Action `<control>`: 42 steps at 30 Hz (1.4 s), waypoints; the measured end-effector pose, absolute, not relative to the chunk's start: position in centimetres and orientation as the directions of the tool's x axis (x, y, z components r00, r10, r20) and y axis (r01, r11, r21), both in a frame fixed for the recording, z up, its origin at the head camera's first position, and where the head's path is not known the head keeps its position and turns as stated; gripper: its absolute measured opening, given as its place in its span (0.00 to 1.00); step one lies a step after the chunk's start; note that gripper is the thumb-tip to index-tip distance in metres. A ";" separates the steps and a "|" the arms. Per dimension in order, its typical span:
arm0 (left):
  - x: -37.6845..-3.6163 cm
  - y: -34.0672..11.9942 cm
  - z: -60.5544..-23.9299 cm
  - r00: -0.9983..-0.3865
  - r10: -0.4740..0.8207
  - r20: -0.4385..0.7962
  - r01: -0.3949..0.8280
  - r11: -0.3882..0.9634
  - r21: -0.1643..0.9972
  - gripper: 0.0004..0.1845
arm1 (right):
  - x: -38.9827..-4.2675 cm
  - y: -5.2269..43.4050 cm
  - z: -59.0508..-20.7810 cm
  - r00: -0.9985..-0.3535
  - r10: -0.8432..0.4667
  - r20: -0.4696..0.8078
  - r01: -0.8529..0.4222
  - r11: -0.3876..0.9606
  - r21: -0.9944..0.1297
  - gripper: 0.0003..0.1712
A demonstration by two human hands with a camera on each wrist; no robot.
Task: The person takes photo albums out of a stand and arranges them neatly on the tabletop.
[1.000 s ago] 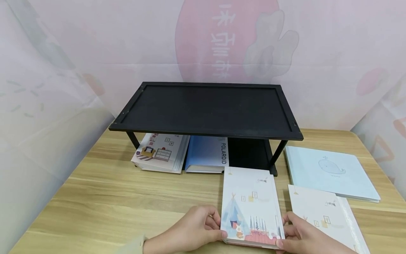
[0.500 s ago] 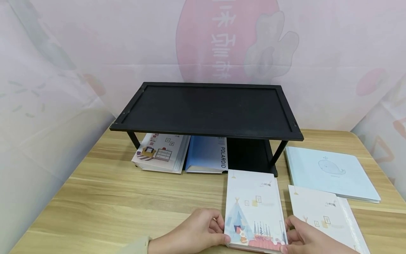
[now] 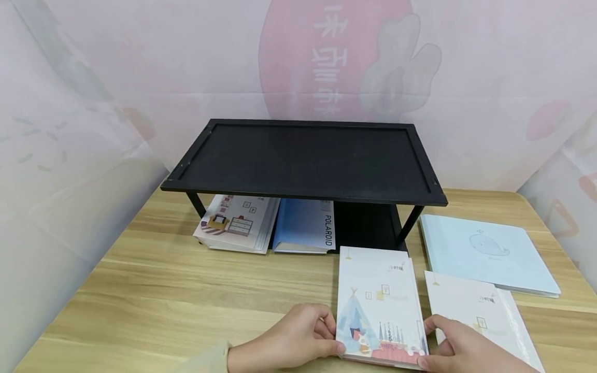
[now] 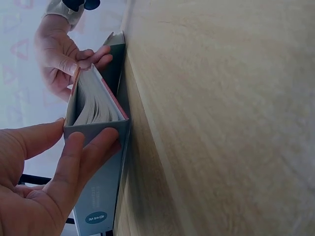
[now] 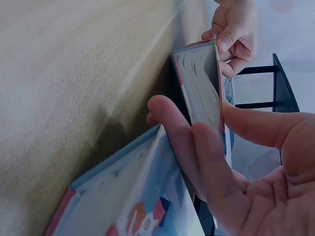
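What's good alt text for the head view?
Two hands, left hand and right hand, grip the near corners of a tent-cover book lying on a wooden table in front of a black shelf. Two books sit under the shelf; a whale book and another white book lie to the right.

Left hand [image 3: 291, 336]: enters from lower centre, forearm angled up-right, sleeve cuff at the wrist. Fingers curled, thumb on top, fingertips [image 4: 74, 147] wrapped over the near-left corner of the book [image 3: 380, 305]; firm grip. Right hand [image 3: 459, 347]: comes in from the lower right, mirror pose. Thumb on top at the near-right corner, fingers [image 5: 172, 128] curled under the edge. Both grips sit opposite each other, palms facing inward, wrists low.
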State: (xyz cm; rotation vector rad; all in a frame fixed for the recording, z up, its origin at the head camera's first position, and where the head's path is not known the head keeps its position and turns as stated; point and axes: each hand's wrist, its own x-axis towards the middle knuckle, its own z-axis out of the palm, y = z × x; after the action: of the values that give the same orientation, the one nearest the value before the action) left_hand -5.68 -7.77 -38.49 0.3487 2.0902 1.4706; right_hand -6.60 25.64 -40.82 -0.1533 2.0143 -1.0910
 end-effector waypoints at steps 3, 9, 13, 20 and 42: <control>-5.7 -7.7 -38.5 -0.814 0.506 -0.287 -0.092 0.376 0.922 0.11 | -6.7 25.2 -40.4 -0.672 -0.409 -0.617 0.238 0.670 -0.704 0.30; -5.7 -7.7 -38.5 -0.807 0.512 -0.293 -0.086 0.388 0.917 0.12 | -6.5 24.0 -38.3 -0.677 -0.408 -0.612 0.154 0.735 -0.660 0.32; -5.7 -7.9 -38.3 -0.795 0.521 -0.311 -0.100 0.393 0.914 0.12 | -6.3 24.0 -37.6 -0.667 -0.496 -0.556 0.059 0.708 -0.704 0.27; -5.6 -7.8 -38.5 -0.786 0.535 -0.308 -0.083 0.403 0.911 0.11 | -6.6 24.1 -37.6 -0.635 -0.575 -0.516 0.012 0.660 -0.751 0.18; -7.0 -9.2 -38.4 -0.716 0.613 -0.335 -0.076 0.408 0.910 0.06 | -9.5 22.4 -35.0 -0.735 -0.544 -0.405 -0.120 0.692 -0.711 0.14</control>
State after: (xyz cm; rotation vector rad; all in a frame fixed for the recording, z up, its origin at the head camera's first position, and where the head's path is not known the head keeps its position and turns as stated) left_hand -7.04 -9.20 -38.38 0.4557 2.0089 1.3444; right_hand -9.52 22.41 -35.02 -0.5062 2.2884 -0.9039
